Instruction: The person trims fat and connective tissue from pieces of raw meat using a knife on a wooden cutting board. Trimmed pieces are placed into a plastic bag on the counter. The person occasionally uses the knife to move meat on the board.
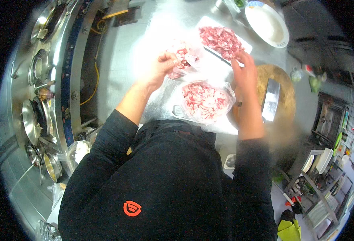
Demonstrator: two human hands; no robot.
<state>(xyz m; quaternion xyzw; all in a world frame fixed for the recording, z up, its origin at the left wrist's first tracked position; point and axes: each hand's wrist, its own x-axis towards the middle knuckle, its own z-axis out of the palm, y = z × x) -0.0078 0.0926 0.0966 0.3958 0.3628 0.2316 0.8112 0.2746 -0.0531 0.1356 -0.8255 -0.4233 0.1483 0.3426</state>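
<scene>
My left hand [166,64] pinches the rim of a clear plastic bag [192,61] with sliced raw meat [181,55] inside. Glare washes out the far side of that bag. To its right, a heap of redder sliced meat [220,40] lies on a white tray [207,21]. My right hand [245,70] reaches to the near right corner of this heap, fingertips at the meat; whether they grip a piece is unclear. Nearer my body, a second clear bag [232,98] holds more pale pink meat slices [204,101]. All three stand on a shiny metal table [159,102].
Right of my right forearm, a cleaver [271,99] lies on a round wooden chopping block [287,93]. A large white oval dish [267,24] is at the far right of the table. Along the left runs a metal cooking range [58,90] with pans [29,120] and a yellow hose [97,78].
</scene>
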